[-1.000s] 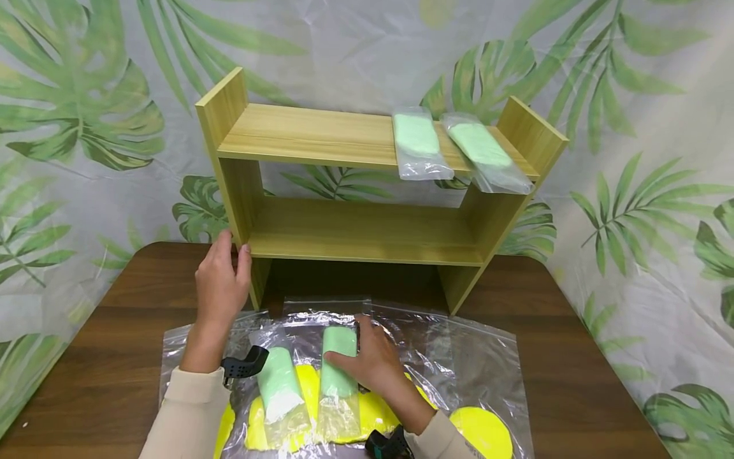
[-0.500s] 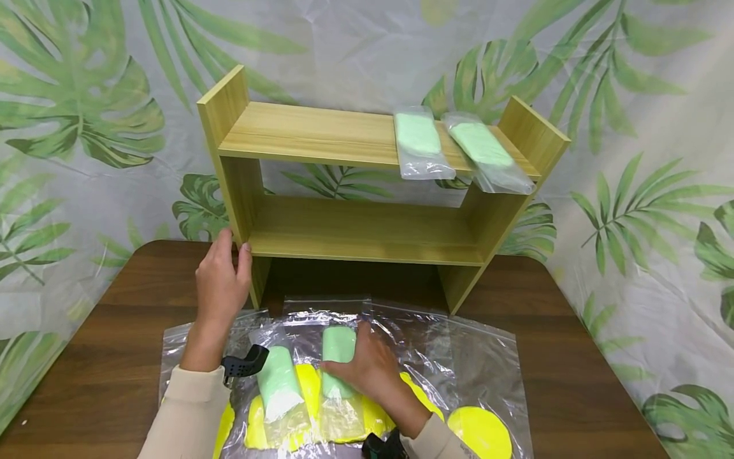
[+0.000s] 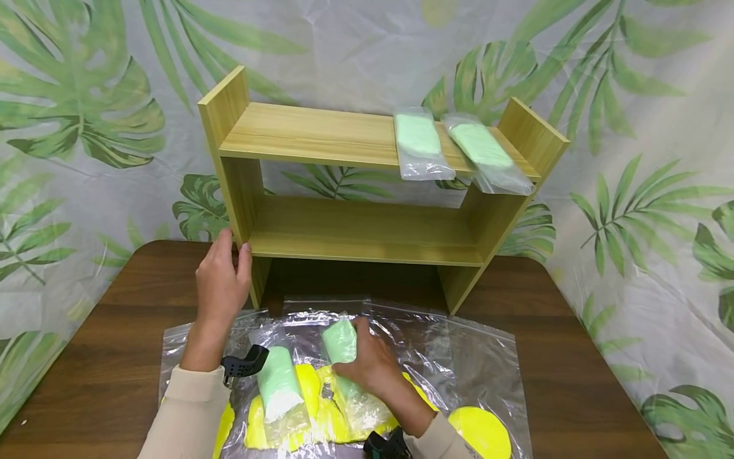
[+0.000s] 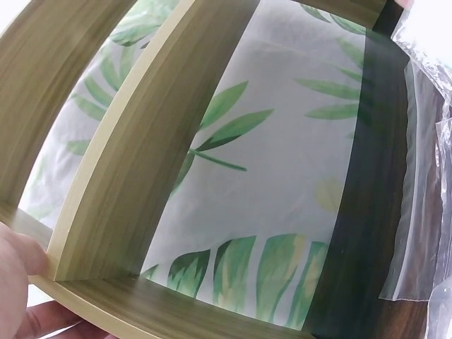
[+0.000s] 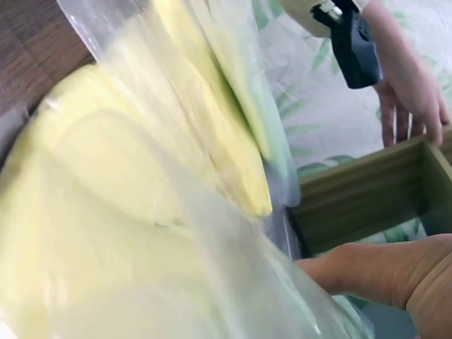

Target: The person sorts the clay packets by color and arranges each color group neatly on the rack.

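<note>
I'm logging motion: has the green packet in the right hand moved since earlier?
Yes: judged against the wooden shelf, the lower end of the green packet has swung right, leaving it tilted.

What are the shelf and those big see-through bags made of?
The shelf seems to be wood or wood-look board, with a smooth, soft sheen: streaky grain shows. The big see-through bags look like thin, shiny plastic: they wrinkle and catch bright glints.

Head view faced forward and down at the shelf [image 3: 367, 229].
Left wrist view looked into it up close, right wrist view across bags [image 5: 120, 205]; all three shared it.
</note>
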{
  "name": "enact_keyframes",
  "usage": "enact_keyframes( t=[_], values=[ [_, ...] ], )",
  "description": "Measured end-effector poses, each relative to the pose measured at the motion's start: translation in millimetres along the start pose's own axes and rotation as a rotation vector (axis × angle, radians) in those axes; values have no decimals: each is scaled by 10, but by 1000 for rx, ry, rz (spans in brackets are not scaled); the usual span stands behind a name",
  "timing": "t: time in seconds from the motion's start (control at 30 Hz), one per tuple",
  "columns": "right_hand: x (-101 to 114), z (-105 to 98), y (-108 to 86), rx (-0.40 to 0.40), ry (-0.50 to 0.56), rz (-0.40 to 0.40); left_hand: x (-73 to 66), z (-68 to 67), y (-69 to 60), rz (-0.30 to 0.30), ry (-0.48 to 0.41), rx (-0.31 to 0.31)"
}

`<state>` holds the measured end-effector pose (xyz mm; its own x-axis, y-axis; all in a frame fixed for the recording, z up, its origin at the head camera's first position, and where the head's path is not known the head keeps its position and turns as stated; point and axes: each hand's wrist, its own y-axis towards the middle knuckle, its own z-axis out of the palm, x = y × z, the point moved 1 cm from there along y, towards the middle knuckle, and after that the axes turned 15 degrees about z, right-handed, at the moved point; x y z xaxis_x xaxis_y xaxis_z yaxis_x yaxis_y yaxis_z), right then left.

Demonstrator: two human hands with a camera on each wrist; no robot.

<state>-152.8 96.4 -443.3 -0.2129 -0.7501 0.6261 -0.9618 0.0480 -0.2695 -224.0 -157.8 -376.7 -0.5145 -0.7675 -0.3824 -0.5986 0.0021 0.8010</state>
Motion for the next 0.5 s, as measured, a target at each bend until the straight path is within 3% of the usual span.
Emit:
enact_keyframes(
  t=[0.5],
  values=[
    [1,47,-22,38,-90,-37,-3,-4,2,-5,-2,3]
  ],
)
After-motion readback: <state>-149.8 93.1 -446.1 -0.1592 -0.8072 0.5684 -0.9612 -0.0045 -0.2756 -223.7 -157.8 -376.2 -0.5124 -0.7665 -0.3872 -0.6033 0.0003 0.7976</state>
